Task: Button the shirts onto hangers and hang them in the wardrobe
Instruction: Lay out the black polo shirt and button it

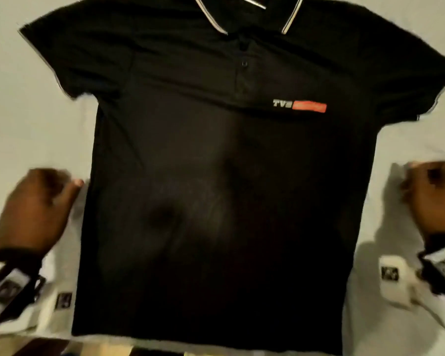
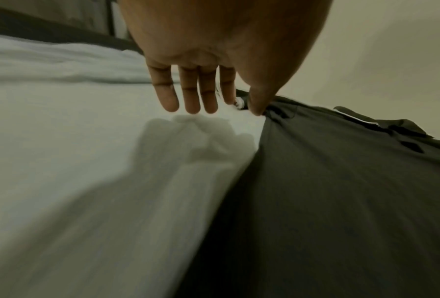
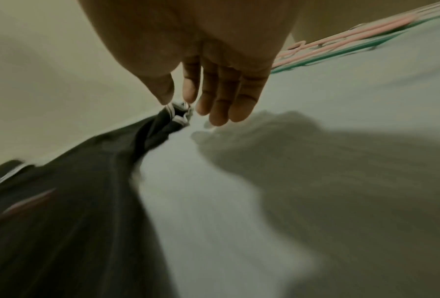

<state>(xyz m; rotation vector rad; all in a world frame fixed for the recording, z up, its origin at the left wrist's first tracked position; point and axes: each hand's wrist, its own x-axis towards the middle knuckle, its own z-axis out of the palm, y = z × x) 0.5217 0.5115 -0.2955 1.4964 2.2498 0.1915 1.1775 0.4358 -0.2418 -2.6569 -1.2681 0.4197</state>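
Note:
A black polo shirt (image 1: 216,176) with a white-edged collar and a red chest logo lies flat, front up, on a white bed sheet (image 1: 23,124). Its placket button (image 1: 244,63) shows below the collar. A thin metal piece (image 1: 252,1) pokes out at the neck opening; I cannot tell whether it is a hanger hook. My left hand (image 1: 36,201) hovers just left of the shirt's side edge and holds nothing. My right hand (image 1: 432,196) is off the shirt's right side, apart from it. In the wrist views the left hand (image 2: 208,100) and right hand (image 3: 213,104) show straight, relaxed fingers above the sheet, with the shirt (image 2: 341,201) (image 3: 60,221) alongside.
Pink and green hangers (image 3: 341,40) lie on the sheet beyond my right hand. A dark headboard or frame (image 2: 48,34) runs along the bed's far edge. The bed's near edge (image 1: 49,343) is at the bottom of the head view.

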